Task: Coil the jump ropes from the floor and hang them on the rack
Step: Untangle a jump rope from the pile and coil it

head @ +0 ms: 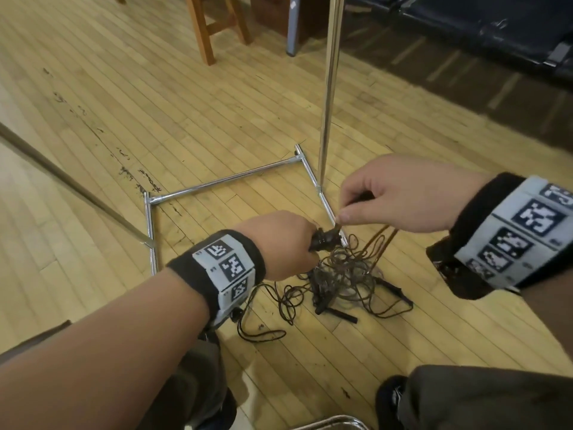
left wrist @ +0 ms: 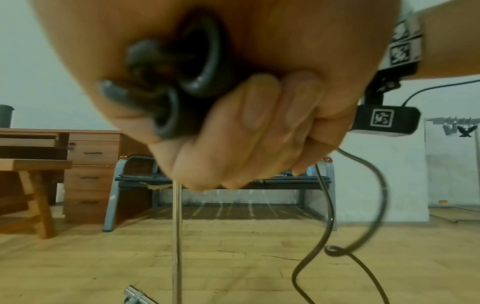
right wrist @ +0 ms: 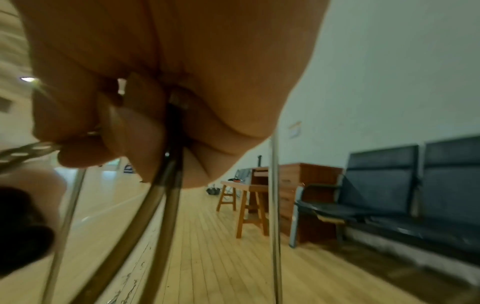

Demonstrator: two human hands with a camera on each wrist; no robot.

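A tangle of thin brown jump ropes (head: 344, 274) with black handles (head: 339, 315) lies on the wooden floor beside the chrome rack base (head: 223, 180). My left hand (head: 288, 243) grips two black rope handles (head: 325, 238) held together; in the left wrist view their ringed ends (left wrist: 182, 82) show inside my curled fingers. My right hand (head: 387, 197) pinches the rope cord just above those handles, and strands (right wrist: 155, 195) hang down from its fingers. The rack's upright pole (head: 330, 88) rises right behind both hands.
A wooden stool (head: 214, 23) and a desk (left wrist: 85, 164) stand farther back. A dark bench seat (head: 465, 35) runs along the right wall. A second slanted rack pole (head: 71, 184) crosses the left floor. My knees and shoes (head: 390, 401) are at the bottom.
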